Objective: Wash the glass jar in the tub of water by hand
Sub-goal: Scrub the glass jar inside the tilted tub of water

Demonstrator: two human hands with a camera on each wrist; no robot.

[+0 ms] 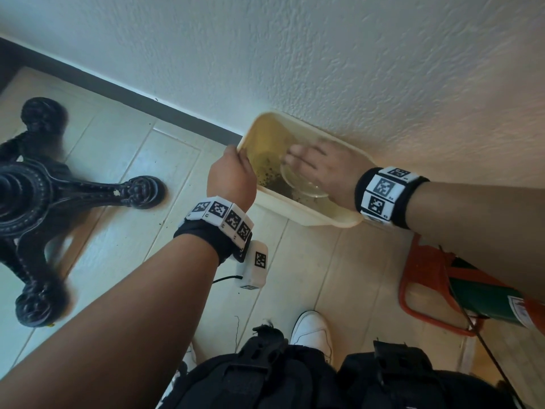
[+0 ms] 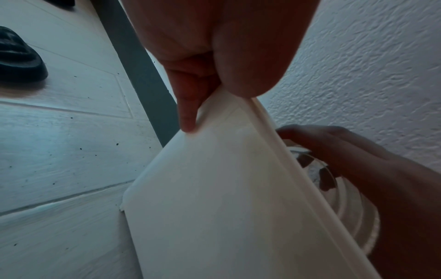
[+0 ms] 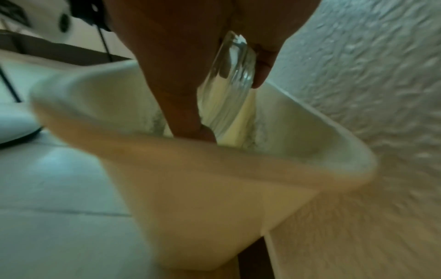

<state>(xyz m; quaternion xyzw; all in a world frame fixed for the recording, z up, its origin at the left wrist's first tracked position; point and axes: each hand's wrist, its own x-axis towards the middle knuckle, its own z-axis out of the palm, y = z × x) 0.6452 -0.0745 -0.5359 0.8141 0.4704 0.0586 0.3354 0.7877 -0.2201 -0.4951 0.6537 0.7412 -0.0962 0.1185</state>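
Note:
A cream plastic tub (image 1: 298, 215) stands on the floor against the wall, holding yellowish water with dark specks. My left hand (image 1: 236, 169) pinches its left rim (image 2: 241, 105), thumb over the edge and fingers on the outer wall. My right hand (image 1: 318, 166) reaches into the tub from above and grips the clear glass jar (image 1: 303, 184), which lies tilted with its mouth toward me. In the right wrist view the jar (image 3: 229, 90) sits between thumb and fingers above the tub (image 3: 214, 198). From the left wrist, the jar (image 2: 334, 198) shows behind the rim under my right hand (image 2: 346, 154).
A black ornate cast-iron table base (image 1: 44, 196) stands on the pale tiled floor at the left. An orange stool frame (image 1: 418, 278) with a green can (image 1: 486, 293) is at the right. My white shoe (image 1: 312, 329) is just behind the tub. The textured wall (image 1: 354, 69) backs the tub.

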